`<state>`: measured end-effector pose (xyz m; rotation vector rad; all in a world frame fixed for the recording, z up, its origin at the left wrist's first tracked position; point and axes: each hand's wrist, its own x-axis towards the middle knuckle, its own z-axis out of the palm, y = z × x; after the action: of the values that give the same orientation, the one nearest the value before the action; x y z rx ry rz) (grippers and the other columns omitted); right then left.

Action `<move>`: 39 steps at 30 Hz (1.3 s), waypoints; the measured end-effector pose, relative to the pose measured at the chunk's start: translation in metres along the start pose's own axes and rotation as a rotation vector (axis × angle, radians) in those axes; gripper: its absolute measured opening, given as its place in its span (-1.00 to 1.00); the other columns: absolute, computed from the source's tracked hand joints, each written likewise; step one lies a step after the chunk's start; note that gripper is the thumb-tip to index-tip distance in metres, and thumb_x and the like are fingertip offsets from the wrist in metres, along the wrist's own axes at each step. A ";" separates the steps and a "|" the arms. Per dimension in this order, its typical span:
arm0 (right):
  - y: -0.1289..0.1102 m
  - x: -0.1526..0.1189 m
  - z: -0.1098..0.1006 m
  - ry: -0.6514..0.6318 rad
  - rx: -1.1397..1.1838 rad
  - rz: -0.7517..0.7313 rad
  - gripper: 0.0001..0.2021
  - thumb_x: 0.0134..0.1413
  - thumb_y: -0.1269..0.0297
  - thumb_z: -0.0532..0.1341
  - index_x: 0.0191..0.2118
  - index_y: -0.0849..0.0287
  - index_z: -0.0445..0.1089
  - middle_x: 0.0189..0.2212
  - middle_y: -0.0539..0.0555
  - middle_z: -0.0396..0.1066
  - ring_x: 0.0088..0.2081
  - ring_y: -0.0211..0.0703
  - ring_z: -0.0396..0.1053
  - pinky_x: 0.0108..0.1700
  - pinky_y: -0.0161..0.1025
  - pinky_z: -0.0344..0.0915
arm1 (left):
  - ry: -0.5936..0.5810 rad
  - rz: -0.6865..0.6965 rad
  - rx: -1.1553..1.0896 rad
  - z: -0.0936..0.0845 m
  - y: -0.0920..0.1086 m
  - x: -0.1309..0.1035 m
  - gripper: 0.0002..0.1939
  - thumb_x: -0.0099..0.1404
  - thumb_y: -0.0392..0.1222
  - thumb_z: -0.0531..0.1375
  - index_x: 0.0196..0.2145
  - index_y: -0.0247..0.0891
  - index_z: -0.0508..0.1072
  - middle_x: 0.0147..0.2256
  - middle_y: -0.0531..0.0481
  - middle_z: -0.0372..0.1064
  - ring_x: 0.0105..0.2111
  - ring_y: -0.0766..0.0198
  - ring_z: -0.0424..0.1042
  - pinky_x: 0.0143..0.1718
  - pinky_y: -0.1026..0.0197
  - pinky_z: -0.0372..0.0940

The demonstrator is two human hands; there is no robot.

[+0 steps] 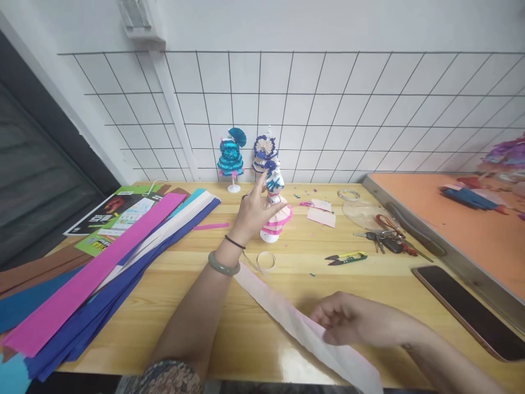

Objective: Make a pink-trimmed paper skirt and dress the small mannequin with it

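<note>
A small doll figure (275, 186) with a white and blue head part and a ruffled white skirt edged in pink stands on a round white base. My left hand (256, 210) is around its waist, the thumb across the front and the fingers at its left side. A long, pale pink crepe paper strip (279, 306) runs from beneath my left wrist to the table's front edge. Slightly blurred, my right hand (344, 320) has its fingers curled on the edge of that strip. A ring of thin ribbon (266, 261) lies near the figure's base.
Behind stand a teal ruffled figure (231, 156) and a blue-and-white one (262, 148). Long coloured paper strips (110, 262) cover the left. At right lie thread snips (346, 258), keys (381, 241), a phone (471, 312) and a raised orange board (451, 230).
</note>
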<state>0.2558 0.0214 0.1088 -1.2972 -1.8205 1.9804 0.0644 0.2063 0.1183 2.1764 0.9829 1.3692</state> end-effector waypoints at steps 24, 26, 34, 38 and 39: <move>-0.064 -0.076 -0.059 0.576 0.717 -0.278 -0.73 -0.17 0.41 0.40 -0.28 0.10 0.38 -0.48 -0.03 0.43 -0.64 -0.39 0.35 -0.65 -0.50 0.33 | -0.390 0.187 -0.230 0.035 0.100 -0.046 -0.08 0.04 0.04 0.31 0.25 -0.10 -0.03 0.14 -0.17 0.21 0.15 0.00 0.19 0.12 -0.08 0.15; -0.069 -0.071 -0.059 0.587 0.762 -0.336 -0.76 -0.16 0.43 0.39 -0.30 0.13 0.39 -0.52 -0.04 0.41 -0.66 -0.41 0.33 -0.67 -0.54 0.31 | -0.483 0.012 -0.333 0.041 0.097 -0.049 -0.25 0.18 -0.08 0.21 0.26 -0.07 -0.03 -0.01 -0.11 0.38 0.03 0.06 0.34 0.03 -0.04 0.25; -0.073 -0.057 -0.068 0.776 1.200 -0.531 -0.76 0.09 0.58 0.03 -0.25 0.23 0.40 -0.42 0.07 0.47 -0.42 -0.35 0.48 -0.33 -0.50 0.46 | -0.797 -0.438 -0.961 0.045 0.076 -0.045 -0.74 0.15 -0.18 0.24 -0.21 -0.34 0.37 -0.25 -0.21 0.48 -0.31 0.17 0.51 -0.24 0.12 0.38; -0.045 -0.050 -0.075 0.879 1.160 -0.598 -0.75 0.12 0.50 0.02 -0.25 0.19 0.43 -0.28 0.10 0.51 -0.17 -0.24 0.48 -0.09 -0.34 0.44 | -0.937 -0.502 -1.105 0.042 0.068 -0.044 -0.64 0.10 -0.14 0.29 -0.17 -0.35 0.36 -0.21 -0.26 0.47 -0.39 0.21 0.51 -0.32 0.16 0.40; -0.035 -0.049 -0.076 0.908 1.116 -0.607 -0.76 0.13 0.46 0.03 -0.23 0.16 0.44 -0.23 0.10 0.51 -0.13 -0.23 0.47 -0.07 -0.32 0.43 | -0.959 -0.512 -1.111 0.042 0.067 -0.044 -0.64 0.10 -0.14 0.29 -0.17 -0.35 0.37 -0.21 -0.26 0.47 -0.40 0.21 0.51 -0.33 0.16 0.40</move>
<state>0.3215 0.0556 0.1715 -0.8303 -0.4142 1.2838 0.1129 0.1302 0.1148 1.2618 0.2170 0.3077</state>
